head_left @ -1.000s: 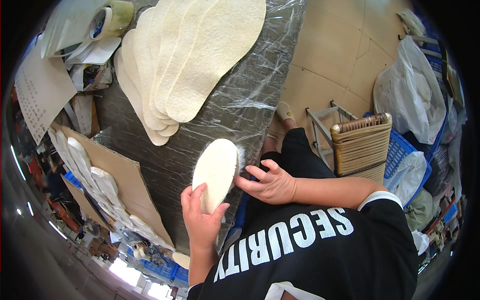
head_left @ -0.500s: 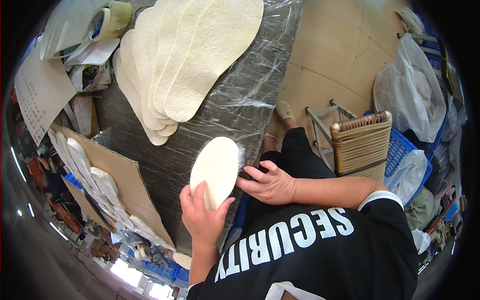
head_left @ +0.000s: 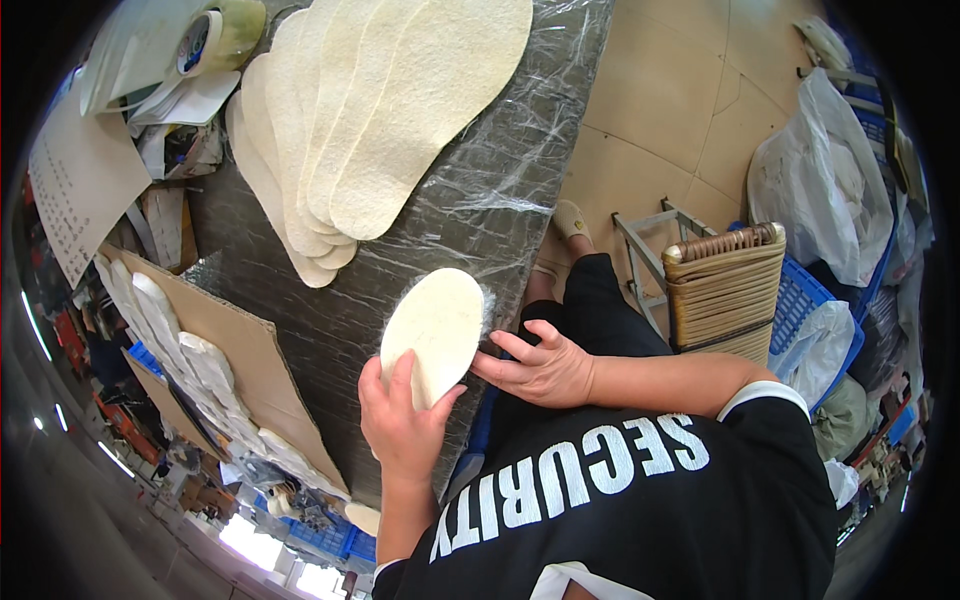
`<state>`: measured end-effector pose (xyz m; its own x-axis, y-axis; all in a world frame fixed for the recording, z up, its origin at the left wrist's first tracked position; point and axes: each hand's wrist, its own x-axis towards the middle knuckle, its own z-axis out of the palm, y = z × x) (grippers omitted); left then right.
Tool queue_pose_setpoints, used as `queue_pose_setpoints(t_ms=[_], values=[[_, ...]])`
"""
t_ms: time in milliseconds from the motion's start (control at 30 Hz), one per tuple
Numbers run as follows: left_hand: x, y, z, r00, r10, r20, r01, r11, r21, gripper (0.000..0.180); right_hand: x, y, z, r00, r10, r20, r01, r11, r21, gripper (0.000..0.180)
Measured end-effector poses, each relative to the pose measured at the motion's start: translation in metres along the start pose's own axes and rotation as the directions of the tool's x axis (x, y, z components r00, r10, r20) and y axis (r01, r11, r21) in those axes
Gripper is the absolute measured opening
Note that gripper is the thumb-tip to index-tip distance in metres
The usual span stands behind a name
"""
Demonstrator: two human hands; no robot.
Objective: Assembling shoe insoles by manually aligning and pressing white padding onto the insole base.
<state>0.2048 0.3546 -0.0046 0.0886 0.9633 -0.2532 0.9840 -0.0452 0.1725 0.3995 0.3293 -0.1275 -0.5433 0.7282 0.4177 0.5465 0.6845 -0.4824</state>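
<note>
A cream felt insole (head_left: 434,325) with a fringe of grey fur along its edge is tilted above the near end of the table. My left hand (head_left: 405,415) grips its lower end, fingers lying on the pale face and thumb at the side. My right hand (head_left: 540,368) is at the insole's right edge, its fingers bent and spread, one fingertip close to or touching the rim. Whether it pinches any fur cannot be made out. Farther up the table lies a fanned stack of larger cream felt insoles (head_left: 420,110).
The dark table (head_left: 480,210) is wrapped in clear film. At left stand a cardboard sheet (head_left: 240,350), white bundled pieces (head_left: 205,370), a roll of tape (head_left: 200,42) and a written paper sheet (head_left: 85,175). A wicker-backed chair (head_left: 722,290) and a blue crate (head_left: 800,300) are on the right.
The insole has turned slightly and shifted a little up and to the right with my left hand. My right hand stays nearly in place.
</note>
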Motion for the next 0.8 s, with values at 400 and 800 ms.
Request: queue_pose_setpoints(t_ms=[400, 800], values=[[0.005, -0.005, 0.004, 1.000, -0.002, 0.023, 0.003, 0.999, -0.052, 0.072, 0.001, 0.000, -0.001, 1.000, 0.002, -0.001, -0.002, 1.000, 0.007, 0.032], [0.005, -0.013, -0.003, 0.997, -0.042, 0.069, 0.064, 0.930, -0.361, 0.073, 0.055, 0.027, -0.053, 0.720, 0.624, 0.304, -0.589, 0.318, 0.743, 0.033]])
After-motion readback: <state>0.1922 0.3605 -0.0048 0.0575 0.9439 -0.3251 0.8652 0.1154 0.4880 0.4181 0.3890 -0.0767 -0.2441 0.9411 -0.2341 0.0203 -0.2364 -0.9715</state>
